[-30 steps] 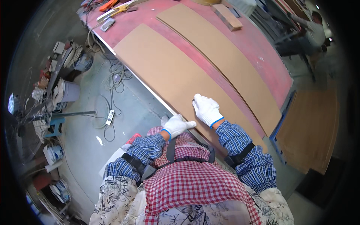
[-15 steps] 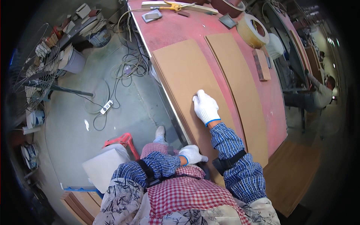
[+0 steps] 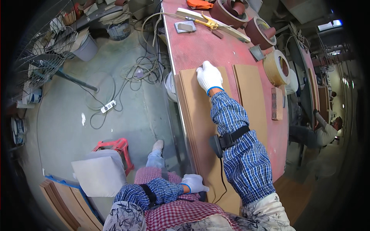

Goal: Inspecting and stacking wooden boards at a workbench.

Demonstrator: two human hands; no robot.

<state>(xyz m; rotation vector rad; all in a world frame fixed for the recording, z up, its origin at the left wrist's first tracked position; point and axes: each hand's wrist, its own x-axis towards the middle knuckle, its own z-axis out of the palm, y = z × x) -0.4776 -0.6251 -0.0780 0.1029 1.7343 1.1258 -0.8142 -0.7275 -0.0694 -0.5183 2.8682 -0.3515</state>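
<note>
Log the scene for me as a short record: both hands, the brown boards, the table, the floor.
Right hand: gloved, over far end of left board stack; what lies under the palm is hidden
Left hand: gloved, at that stack's left edge, near the body
Right board: beside the stack, gap between
Table: red top; wooden block right of right board
Floor: power strip, cables, red stool

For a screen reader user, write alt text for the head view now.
A person's white-gloved right hand is at the far end of a long brown board on a red table; the gloved left hand is at the board's near left edge. A second board lies alongside, to the right. A red stool and white power strip are on the floor.
</note>
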